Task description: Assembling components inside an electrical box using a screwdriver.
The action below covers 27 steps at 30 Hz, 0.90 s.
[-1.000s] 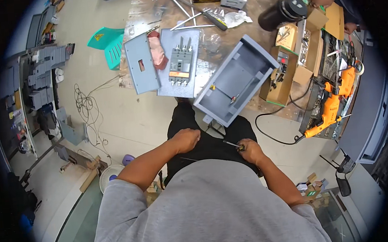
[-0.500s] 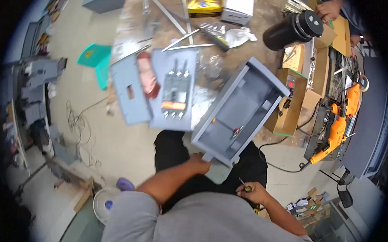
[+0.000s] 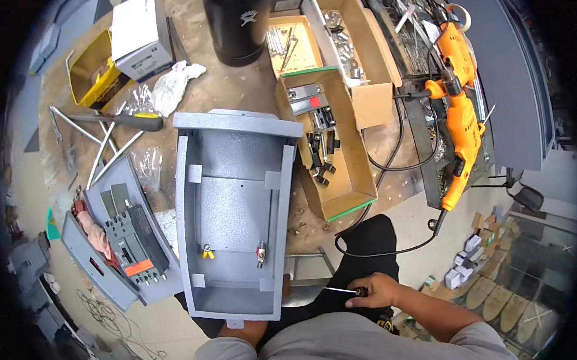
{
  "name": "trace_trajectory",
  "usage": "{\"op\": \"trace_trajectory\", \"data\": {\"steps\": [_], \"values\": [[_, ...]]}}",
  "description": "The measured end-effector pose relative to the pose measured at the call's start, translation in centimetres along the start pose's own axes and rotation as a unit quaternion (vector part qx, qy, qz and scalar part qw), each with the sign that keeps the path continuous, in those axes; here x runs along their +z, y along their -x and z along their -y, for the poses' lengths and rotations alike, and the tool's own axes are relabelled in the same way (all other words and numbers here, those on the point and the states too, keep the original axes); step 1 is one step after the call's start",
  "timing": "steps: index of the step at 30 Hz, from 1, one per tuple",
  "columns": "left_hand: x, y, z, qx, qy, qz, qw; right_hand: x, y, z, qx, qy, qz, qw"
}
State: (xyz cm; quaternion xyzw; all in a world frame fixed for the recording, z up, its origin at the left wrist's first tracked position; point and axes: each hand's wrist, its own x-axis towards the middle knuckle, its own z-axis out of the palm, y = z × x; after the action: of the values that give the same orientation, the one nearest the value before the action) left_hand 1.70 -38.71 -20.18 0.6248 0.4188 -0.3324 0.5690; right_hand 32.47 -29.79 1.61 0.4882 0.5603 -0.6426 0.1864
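A grey metal enclosure box (image 3: 234, 185) lies open side up over the table's near edge. Inside are a small yellow part (image 3: 207, 251) and a small fitting (image 3: 261, 254), red and metallic. My left arm goes beneath the box's near end; only a strip of skin, likely my left hand (image 3: 287, 285), shows by its right wall, the fingers hidden. My right hand (image 3: 377, 291), over my lap, is closed round the dark handle of a screwdriver (image 3: 343, 290), its shaft pointing left toward the box. Left of the box, a circuit breaker (image 3: 135, 243) rests on a grey panel (image 3: 162, 225).
Cardboard boxes of hardware (image 3: 342, 168) stand right of the enclosure. Farther right lies an orange power tool (image 3: 462, 124) with a black cable looping near my knee. A black bottle (image 3: 240, 19) stands behind; a yellow bin (image 3: 97, 73) and white carton (image 3: 141, 38) are far left.
My view has swung to the right. The enclosure now appears straighter and nearer to me, and my left hand, earlier visible at its near corner, is mostly covered. My right hand keeps the screwdriver.
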Motion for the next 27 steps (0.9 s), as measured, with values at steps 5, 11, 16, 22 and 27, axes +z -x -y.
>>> {"op": "trace_trajectory", "data": {"steps": [5,11,16,22,27], "values": [[-4.5,-14.4,11.8,0.021,-0.061,-0.002,0.998,-3.1,-11.2,-5.1,-0.141,0.064,-0.071,0.985],[-17.5,-17.5,21.5,0.018,-0.125,-0.134,0.983,-4.7,-17.8,-5.4,-0.198,0.053,-0.104,0.973],[-14.9,-14.3,15.9,0.06,-0.04,-0.251,0.965,-7.9,-18.7,-4.3,-0.236,-0.049,-0.221,0.945],[-23.2,11.7,3.1,0.183,0.074,-0.314,0.929,-12.4,-16.8,-7.3,-0.162,-0.266,-0.177,0.934],[-29.5,23.4,3.8,-0.008,0.099,-0.756,0.647,-14.1,-16.5,-4.6,-0.248,-0.227,-0.14,0.931]]}}
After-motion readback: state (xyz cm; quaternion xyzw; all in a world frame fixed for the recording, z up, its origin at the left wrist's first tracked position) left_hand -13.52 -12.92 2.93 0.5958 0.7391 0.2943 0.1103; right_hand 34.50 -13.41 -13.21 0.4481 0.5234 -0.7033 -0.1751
